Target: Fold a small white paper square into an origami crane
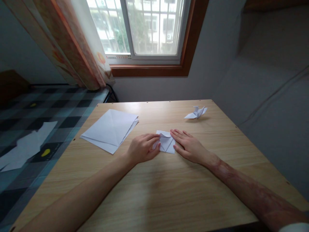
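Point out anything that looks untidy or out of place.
Ragged-edged white paper lies on the checked cloth, off the table. The paper stack left of the left hand looks uneven: its sheets' edges don't line up.

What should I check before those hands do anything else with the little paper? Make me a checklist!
1. Left hand on the small folded paper: ok, its fingers are at the left side.
2. Right hand steadying it: ok, fingers lie at the right edge.
3. Paper all flat: not ok, a flap curls up near the far edge.
4. Big white sheets out of the way: ok, off to the left.
5. Paper bird untouched: ok, beyond the right hand.
6. Creases sharp: cannot tell, too small.
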`<act>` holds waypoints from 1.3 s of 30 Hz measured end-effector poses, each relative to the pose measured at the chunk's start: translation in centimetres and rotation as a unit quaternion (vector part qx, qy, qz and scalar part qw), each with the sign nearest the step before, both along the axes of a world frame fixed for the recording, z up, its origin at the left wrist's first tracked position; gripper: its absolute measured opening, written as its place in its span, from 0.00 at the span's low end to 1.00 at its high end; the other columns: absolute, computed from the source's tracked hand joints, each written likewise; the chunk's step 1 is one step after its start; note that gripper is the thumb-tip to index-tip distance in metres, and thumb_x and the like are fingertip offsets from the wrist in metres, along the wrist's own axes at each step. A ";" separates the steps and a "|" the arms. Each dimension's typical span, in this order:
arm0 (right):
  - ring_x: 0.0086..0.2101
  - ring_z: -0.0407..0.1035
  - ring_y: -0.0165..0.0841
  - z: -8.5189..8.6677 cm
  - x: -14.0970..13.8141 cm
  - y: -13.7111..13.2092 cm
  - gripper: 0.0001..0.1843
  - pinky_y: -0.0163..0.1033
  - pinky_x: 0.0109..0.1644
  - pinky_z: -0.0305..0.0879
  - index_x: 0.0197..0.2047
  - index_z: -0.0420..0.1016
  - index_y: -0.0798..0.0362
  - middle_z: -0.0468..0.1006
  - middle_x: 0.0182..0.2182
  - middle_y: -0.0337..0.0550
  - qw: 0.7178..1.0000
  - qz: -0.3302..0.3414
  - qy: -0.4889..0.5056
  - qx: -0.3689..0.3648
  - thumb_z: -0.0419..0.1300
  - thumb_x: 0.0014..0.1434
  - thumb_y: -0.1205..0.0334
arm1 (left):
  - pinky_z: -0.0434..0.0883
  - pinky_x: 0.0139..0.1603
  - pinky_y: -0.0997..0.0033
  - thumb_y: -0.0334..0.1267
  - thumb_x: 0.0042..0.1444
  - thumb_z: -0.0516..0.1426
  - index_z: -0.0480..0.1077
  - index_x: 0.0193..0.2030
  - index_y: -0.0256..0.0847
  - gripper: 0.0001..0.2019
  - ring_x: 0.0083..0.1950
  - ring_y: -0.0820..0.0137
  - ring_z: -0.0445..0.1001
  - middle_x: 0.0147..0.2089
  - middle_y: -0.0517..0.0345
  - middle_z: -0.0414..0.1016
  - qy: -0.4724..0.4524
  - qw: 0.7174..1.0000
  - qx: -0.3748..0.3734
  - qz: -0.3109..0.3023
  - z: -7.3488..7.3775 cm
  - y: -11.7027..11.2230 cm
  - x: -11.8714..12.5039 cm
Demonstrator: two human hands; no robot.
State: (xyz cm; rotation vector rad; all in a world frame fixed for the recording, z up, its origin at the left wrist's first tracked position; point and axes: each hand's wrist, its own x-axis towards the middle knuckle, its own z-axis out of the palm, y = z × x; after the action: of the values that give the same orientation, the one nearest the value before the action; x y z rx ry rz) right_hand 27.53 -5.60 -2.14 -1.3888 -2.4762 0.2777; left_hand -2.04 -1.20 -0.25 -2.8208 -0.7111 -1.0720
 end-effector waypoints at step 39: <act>0.77 0.59 0.45 0.2 -0.3 0.2 0.32 0.60 0.81 0.54 0.81 0.64 0.51 0.64 0.79 0.51 0.999 -0.014 0.023 0.021 0.53 0.78 0.56 | 0.76 0.66 0.48 0.53 0.68 0.64 0.74 0.66 0.40 0.26 0.62 0.48 0.81 0.62 0.42 0.82 0.197 0.980 -0.034 0.011 2.7 -1.4 0.6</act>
State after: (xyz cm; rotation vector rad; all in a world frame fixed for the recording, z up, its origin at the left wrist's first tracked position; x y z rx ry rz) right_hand 27.21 -5.40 -1.96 -1.3834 -2.4095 0.2480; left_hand -1.46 -2.61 2.47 -2.9372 -0.7428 -0.4645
